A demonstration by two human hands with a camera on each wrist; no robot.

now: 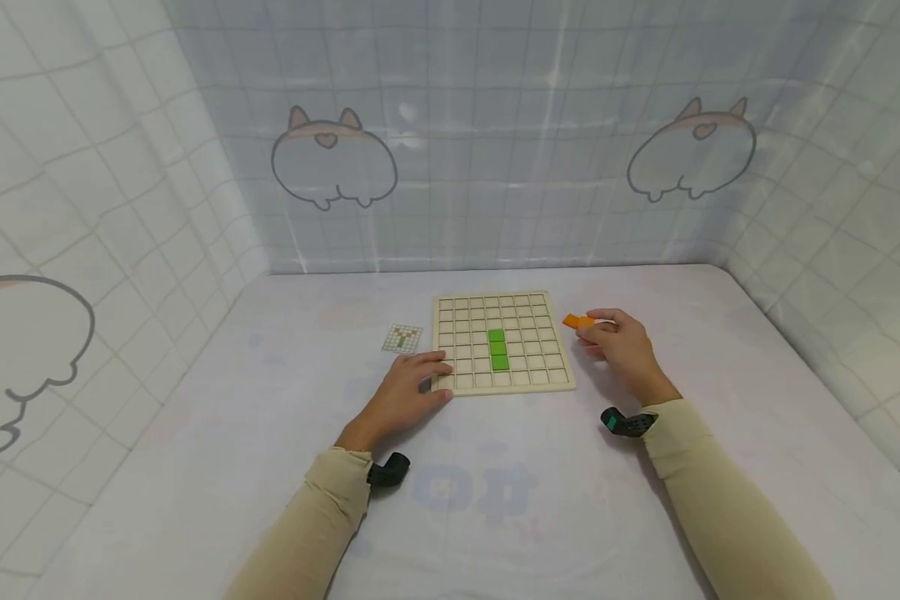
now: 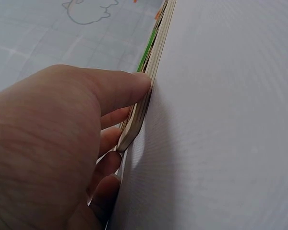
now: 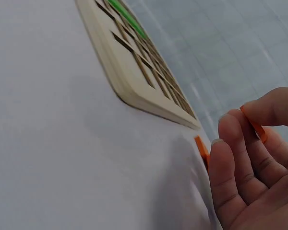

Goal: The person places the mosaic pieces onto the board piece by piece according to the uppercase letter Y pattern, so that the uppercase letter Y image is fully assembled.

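Observation:
A wooden grid board (image 1: 461, 315) lies flat on the table, with green square tiles (image 1: 498, 350) set in a column near its middle. My left hand (image 1: 405, 392) rests at the board's front left corner; in the left wrist view its thumb (image 2: 127, 88) touches the front edge and the other fingers are by the left side. To the right of the board, my right hand (image 1: 621, 346) pinches an orange tile (image 3: 255, 125) between thumb and fingertips. Another orange tile (image 1: 571, 320) is beside those fingers, partly hidden in the right wrist view.
A small card (image 1: 402, 338) printed with a coloured grid pattern lies left of the board. The pale cloth-covered table (image 1: 480, 517) is bounded by tiled-pattern curtains (image 1: 510, 192) at the back and both sides.

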